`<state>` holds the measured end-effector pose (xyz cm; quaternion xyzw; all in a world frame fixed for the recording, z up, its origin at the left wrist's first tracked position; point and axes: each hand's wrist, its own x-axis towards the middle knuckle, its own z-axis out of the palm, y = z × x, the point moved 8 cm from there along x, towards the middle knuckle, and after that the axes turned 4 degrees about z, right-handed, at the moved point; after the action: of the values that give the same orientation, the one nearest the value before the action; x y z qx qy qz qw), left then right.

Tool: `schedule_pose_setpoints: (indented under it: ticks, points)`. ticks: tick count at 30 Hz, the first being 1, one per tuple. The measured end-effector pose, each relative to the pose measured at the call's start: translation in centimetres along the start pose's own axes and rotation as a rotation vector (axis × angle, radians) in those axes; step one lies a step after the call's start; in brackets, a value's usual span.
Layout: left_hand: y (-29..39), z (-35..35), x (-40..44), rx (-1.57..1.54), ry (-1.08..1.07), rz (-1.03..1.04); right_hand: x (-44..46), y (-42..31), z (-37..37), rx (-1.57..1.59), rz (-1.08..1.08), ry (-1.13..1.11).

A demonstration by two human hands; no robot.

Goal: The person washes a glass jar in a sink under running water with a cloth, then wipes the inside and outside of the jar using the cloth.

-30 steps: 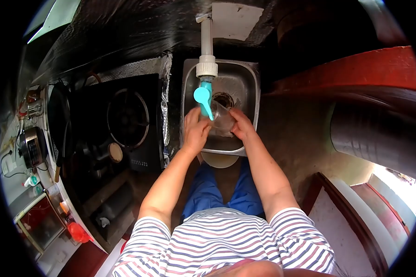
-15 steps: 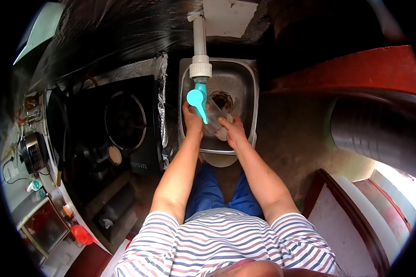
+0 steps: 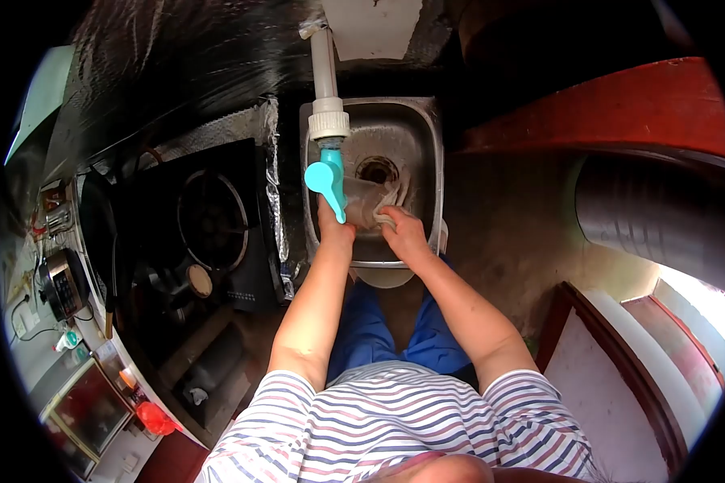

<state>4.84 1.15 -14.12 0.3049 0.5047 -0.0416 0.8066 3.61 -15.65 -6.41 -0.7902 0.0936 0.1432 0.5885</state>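
Holding cloth (image 3: 393, 200) — and, seemingly, a clear container (image 3: 362, 200).

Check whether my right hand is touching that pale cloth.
Touching. The head view shows it: your right hand grips the near end of the pale cloth, with no gap between them.
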Motion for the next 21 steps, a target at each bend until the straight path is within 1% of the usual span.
schedule_pose_setpoints:
  ticks: [1,2,3,4,5,6,8,9,10,11,12,13,14,15,16,17,18,19,20,21]
  points:
    - [-0.1,-0.2,0.0,0.005,0.002,-0.002,0.1,-0.2,-0.1,-0.146,-0.071,0.020]
    - [-0.4,-0.5,0.0,0.022,0.020,-0.014,0.4,0.8,-0.2,-0.115,0.011,0.016]
    - [-0.5,-0.4,-0.3,0.037,0.036,-0.024,0.7,0.5,-0.3,-0.114,0.012,0.018]
    - [-0.5,-0.1,-0.6,0.040,0.034,-0.024,1.1,0.2,-0.7,-0.137,0.034,0.068]
    - [-0.6,-0.1,-0.9,0.087,0.049,-0.052,1.4,0.1,-1.1,-0.159,0.057,0.117]
    - [-0.9,-0.3,-1.1,0.135,0.065,-0.081,2.1,0.4,-0.9,-0.157,0.059,0.118]
    - [-1.2,-0.5,-1.4,0.135,0.103,-0.087,3.1,2.8,-0.6,-0.015,0.297,0.134]
    - [-1.3,-0.9,-1.3,0.133,0.138,-0.095,3.0,2.4,-0.4,-0.012,0.299,0.133]
    - [-1.3,-1.2,-1.0,0.135,0.140,-0.092,3.1,2.0,0.3,0.216,0.311,0.093]
    - [-1.4,-1.1,-0.4,0.104,0.078,-0.098,3.0,1.6,0.9,0.443,0.321,0.049]
    - [-1.6,-1.1,0.1,0.072,0.017,-0.104,2.5,0.9,0.7,0.444,0.322,0.044]
    - [-1.7,-1.4,0.7,0.071,0.021,-0.103,1.6,-0.8,0.8,0.323,0.218,-0.042]
    - [-1.4,-1.2,1.4,0.071,-0.007,-0.049,1.0,-2.1,0.9,0.201,0.110,-0.126]
    - [-1.0,-0.7,1.8,0.068,-0.040,0.006,0.8,-1.8,0.5,0.198,0.104,-0.127]
    - [-1.0,0.2,1.4,0.002,-0.116,-0.016,0.5,-1.1,0.9,0.078,0.109,-0.245]
    - [-1.0,0.4,1.0,0.000,-0.118,-0.015,0.2,-0.1,1.2,-0.042,0.117,-0.361]
    - [0.1,1.4,-0.3,0.167,-0.142,0.127,0.3,1.1,0.5,-0.173,0.082,-0.322]
    - [1.2,2.2,-1.3,0.334,-0.164,0.270,0.5,1.8,-1.2,-0.061,0.263,-0.256]
    - [1.8,2.4,-1.8,0.330,-0.165,0.273,0.9,2.6,-2.4,0.033,0.278,-0.200]
    - [2.2,2.7,-2.1,0.385,-0.210,0.256,1.3,2.3,-3.6,0.127,0.293,-0.146]
